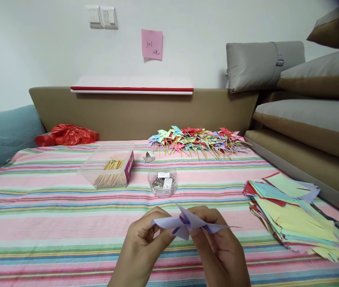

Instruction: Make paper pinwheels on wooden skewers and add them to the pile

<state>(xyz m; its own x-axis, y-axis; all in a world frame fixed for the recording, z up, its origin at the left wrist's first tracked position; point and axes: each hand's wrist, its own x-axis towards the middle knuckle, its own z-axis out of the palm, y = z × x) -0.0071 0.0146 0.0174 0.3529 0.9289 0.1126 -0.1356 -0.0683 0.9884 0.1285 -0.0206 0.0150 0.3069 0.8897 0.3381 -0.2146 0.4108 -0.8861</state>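
Note:
A lavender paper pinwheel point(183, 233) is held up between my two hands near the front of the cloth, its corners folded in toward the middle. My left hand point(145, 243) pinches its left side between thumb and fingers. On the right side, my right hand point(217, 247) is closed on the paper, with the thumb close to the centre. Fingers hide part of the folds, and I cannot make out whether a pin is in the centre. Beyond my hands stands a clear tub point(162, 193) of small metal pieces with white labels.
A clear plastic box point(90, 169) of wooden sticks stands left of the tub, near a small grey scrap point(149, 157). Finished pinwheels point(199, 139) lie heaped at the back. Cut coloured paper point(298, 219) is stacked at right beside scissors point(337, 223). A red plastic bag point(70, 134) lies back left.

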